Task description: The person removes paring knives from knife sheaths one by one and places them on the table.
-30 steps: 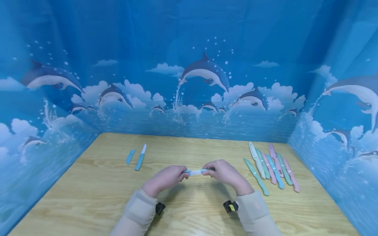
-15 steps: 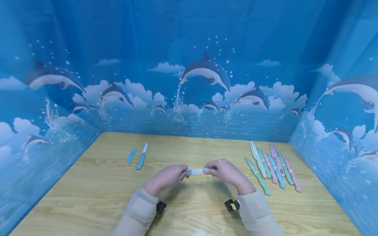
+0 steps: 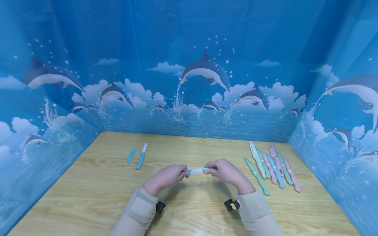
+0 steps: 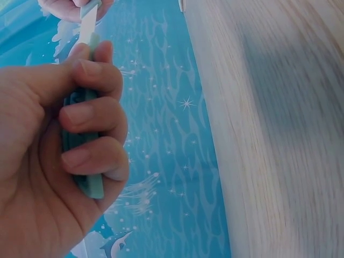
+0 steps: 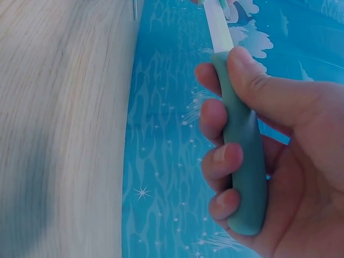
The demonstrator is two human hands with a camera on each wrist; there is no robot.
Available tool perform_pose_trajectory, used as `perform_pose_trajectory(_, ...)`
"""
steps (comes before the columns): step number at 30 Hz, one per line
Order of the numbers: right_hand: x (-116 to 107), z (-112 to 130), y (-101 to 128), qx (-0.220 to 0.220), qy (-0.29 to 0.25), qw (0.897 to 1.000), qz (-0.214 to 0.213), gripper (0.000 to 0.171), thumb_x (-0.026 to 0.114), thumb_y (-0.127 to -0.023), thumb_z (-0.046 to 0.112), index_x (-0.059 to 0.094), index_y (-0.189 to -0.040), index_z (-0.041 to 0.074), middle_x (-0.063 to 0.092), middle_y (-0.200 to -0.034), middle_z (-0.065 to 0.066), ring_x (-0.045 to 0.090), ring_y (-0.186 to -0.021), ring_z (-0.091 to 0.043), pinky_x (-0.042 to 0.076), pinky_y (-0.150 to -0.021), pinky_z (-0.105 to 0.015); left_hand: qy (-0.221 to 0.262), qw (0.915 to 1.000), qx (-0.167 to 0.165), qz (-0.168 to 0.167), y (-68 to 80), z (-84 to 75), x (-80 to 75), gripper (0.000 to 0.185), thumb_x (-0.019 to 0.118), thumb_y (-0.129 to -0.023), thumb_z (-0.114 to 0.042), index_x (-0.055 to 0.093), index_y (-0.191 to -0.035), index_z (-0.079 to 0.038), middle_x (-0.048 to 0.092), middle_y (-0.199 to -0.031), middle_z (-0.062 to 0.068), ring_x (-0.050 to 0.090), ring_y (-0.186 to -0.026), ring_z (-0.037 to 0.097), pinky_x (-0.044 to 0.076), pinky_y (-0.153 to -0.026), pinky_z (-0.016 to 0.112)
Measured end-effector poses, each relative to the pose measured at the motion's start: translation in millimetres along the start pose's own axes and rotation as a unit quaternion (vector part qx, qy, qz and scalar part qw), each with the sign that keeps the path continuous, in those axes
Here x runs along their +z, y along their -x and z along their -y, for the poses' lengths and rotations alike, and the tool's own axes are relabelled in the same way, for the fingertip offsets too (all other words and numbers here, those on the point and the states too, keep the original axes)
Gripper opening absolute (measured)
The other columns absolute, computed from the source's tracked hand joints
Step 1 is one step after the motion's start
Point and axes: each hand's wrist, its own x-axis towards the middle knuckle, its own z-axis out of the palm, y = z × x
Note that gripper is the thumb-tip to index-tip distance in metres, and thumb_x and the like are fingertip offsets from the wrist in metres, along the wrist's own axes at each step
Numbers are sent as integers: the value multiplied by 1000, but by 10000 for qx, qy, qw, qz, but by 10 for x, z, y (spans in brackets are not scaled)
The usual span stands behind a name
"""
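Note:
Both hands hold one knife level above the middle of the wooden table (image 3: 88, 200). My left hand (image 3: 169, 177) grips a mint-green sheath (image 4: 90, 183), fingers curled round it. My right hand (image 3: 225, 173) grips the teal handle (image 5: 244, 161), thumb along its top. The white blade (image 3: 197, 171) shows between the two hands; its tip end sits inside the sheath mouth (image 4: 92, 40). In the right wrist view the blade (image 5: 219, 29) runs up from the handle toward the other hand.
Several sheathed knives (image 3: 270, 167) in green, pink, blue and white lie side by side at the right of the table. At the back left lie a blue-handled knife (image 3: 141, 157) with bare white blade and a blue sheath (image 3: 131, 156). Blue dolphin-print walls (image 3: 189, 82) enclose three sides.

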Motion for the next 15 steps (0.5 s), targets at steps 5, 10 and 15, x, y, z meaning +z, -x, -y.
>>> perform_pose_trajectory(5,-3,-10,3,88,4,10000,-20,13,65,-92,24,74,-100,17,68,-80,-2,50,-62,-11,40,-55,-27,-93,10000,-13,-10,-8,8,8,18,50,-102,-22,63,-94,-13,50,-69,-5,39,-57,8,36,-54,25)
perform_pose_trajectory(10,-3,-16,0,124,-22,9999,-20,13,66,-92,24,74,-99,17,68,-80,-2,50,-62,-12,40,-56,-27,-150,9999,-23,-20,-11,15,12,18,50,-102,-22,63,-94,-12,51,-69,-6,40,-57,8,36,-53,25)
perform_pose_trajectory(15,-8,-29,1,114,-78,9999,6,13,65,-92,24,74,-100,17,68,-82,-3,50,-62,-12,41,-56,-27,-143,9999,-54,-18,-14,21,14,19,50,-102,-22,63,-93,-13,52,-70,-5,40,-57,9,37,-53,25)
